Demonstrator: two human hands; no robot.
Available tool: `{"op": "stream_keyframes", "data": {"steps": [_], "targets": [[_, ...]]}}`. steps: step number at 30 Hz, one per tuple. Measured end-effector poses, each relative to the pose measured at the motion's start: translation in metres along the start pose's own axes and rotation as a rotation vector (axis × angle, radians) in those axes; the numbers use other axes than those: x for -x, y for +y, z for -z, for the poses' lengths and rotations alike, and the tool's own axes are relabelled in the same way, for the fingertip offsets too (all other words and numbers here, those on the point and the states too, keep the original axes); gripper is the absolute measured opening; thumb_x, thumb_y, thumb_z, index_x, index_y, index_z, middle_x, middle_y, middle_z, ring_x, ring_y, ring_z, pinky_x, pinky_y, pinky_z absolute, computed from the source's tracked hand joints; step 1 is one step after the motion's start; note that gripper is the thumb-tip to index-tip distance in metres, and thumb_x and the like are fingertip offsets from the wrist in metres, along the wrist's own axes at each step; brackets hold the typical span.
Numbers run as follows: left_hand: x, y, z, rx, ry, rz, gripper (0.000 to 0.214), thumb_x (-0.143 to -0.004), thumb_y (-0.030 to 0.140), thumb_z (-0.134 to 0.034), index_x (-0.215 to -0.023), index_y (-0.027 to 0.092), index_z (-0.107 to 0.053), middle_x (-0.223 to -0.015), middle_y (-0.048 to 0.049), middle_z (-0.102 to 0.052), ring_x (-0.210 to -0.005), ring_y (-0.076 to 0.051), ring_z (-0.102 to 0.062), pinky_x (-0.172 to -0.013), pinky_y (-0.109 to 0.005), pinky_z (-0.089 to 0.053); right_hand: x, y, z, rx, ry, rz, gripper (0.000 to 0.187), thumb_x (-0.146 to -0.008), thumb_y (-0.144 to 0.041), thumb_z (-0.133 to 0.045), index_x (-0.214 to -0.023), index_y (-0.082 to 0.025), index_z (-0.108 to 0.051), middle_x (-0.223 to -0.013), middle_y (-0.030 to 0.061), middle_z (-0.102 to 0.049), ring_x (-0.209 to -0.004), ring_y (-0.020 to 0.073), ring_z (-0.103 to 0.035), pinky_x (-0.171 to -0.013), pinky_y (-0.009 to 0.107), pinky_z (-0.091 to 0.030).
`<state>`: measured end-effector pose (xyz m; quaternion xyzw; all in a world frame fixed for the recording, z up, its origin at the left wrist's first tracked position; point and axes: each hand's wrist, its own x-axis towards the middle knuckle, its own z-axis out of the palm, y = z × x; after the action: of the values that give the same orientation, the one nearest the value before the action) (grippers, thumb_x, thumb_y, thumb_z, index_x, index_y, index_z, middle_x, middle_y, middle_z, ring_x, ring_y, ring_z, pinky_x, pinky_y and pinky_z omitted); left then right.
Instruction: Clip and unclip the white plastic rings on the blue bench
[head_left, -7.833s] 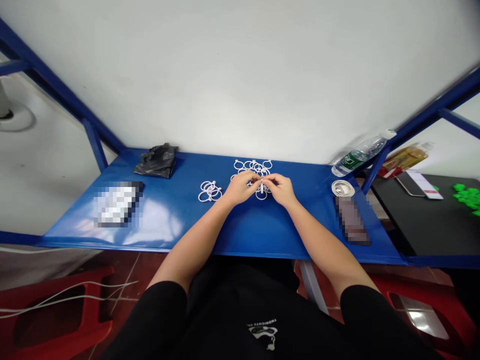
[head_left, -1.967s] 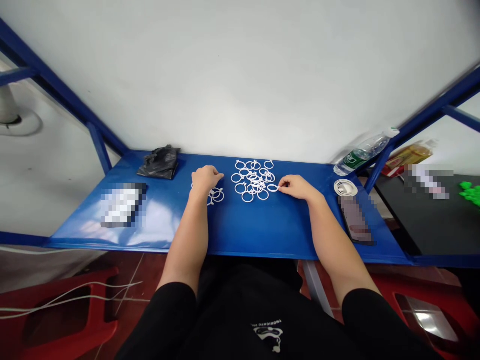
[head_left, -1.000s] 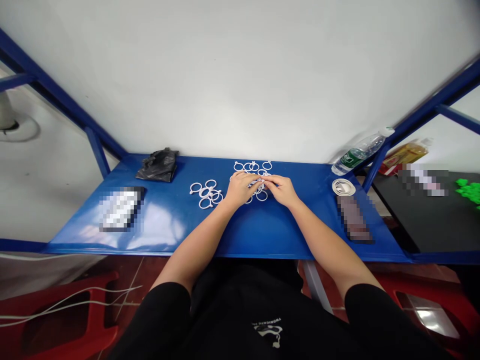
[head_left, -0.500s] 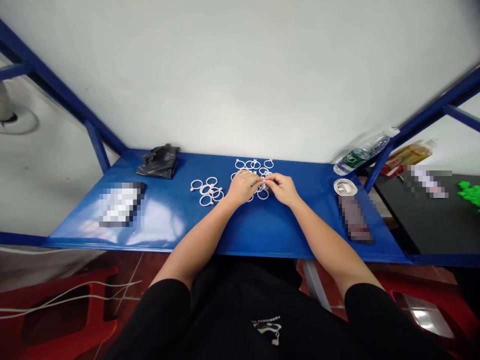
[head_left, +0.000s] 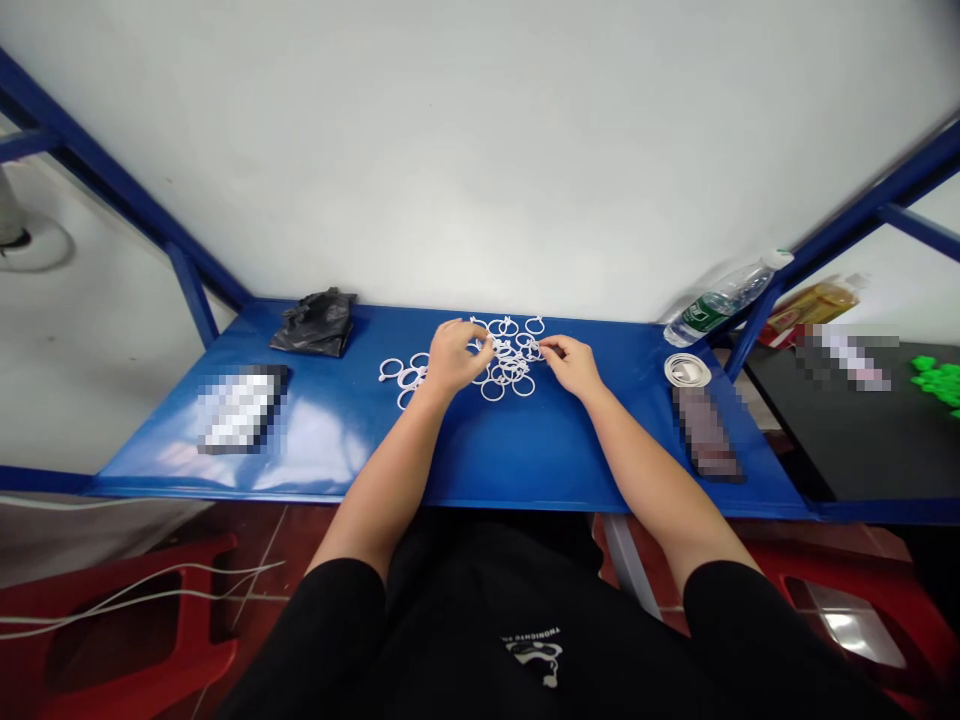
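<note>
Many white plastic rings (head_left: 493,390), each with a small knob or clip, lie in a loose pile on the blue table (head_left: 360,400). My left hand (head_left: 456,358) is over the pile's left side, its thumb and forefinger curved with a gap between them; no ring clearly shows in its grasp. At the right edge of the pile, my right hand (head_left: 572,366) has thumb and fingertips pinched together beside a white ring; whether that ring is held is too small to tell. A smaller group of rings (head_left: 391,368) is partly hidden behind my left wrist.
A crumpled black plastic bag (head_left: 315,322) and a blurred phone-like item (head_left: 244,408) are on the left. To the right are a water bottle (head_left: 724,300), a coiled white strap (head_left: 687,370) and a dark blurred item (head_left: 705,430). A white wall (head_left: 480,180) rises behind.
My hands have moved apart from where they met over the pile. The left went left with its fingers opening; the right shifted slightly to the right, uncovering more rings.
</note>
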<state>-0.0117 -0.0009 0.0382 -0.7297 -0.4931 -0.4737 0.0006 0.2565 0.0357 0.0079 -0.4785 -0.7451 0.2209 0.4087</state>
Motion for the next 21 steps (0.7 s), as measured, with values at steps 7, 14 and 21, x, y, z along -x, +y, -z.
{"op": "stream_keyframes", "data": {"steps": [7, 14, 21], "targets": [[-0.008, -0.046, 0.035, -0.265, -0.047, 0.323, 0.016, -0.088, 0.019, -0.066, -0.095, 0.022, -0.080, -0.102, -0.0092, -0.080, -0.095, -0.028, -0.070, -0.092, -0.045, -0.050, -0.002, 0.010, 0.005, 0.179, -0.161, 0.063, 0.028, -0.095, -0.026, -0.067, -0.120, -0.024, -0.079, -0.123, 0.0093, -0.074, -0.076, 0.0189, -0.067, -0.080, 0.039, -0.059], [-0.002, -0.064, 0.046, -0.367, -0.411, 0.617, 0.023, -0.085, 0.017, -0.070, -0.105, 0.021, -0.079, -0.108, -0.0118, -0.081, -0.110, -0.037, -0.068, -0.102, -0.059, -0.042, 0.003, 0.002, -0.001, 0.332, -0.283, 0.111, 0.033, -0.100, -0.026, -0.064, -0.130, -0.031, -0.077, -0.137, 0.0078, -0.068, -0.108, 0.0253, -0.071, -0.093, 0.042, -0.060], [-0.002, -0.043, 0.026, -0.377, -0.259, 0.429, 0.016, -0.096, 0.031, -0.065, -0.103, 0.026, -0.078, -0.113, -0.0094, -0.080, -0.113, -0.035, -0.068, -0.112, -0.059, -0.040, 0.000, 0.002, 0.001, 0.270, -0.153, 0.109, 0.024, -0.100, -0.029, -0.063, -0.115, -0.027, -0.081, -0.121, 0.0078, -0.074, -0.093, 0.0221, -0.071, -0.086, 0.038, -0.059]]}}
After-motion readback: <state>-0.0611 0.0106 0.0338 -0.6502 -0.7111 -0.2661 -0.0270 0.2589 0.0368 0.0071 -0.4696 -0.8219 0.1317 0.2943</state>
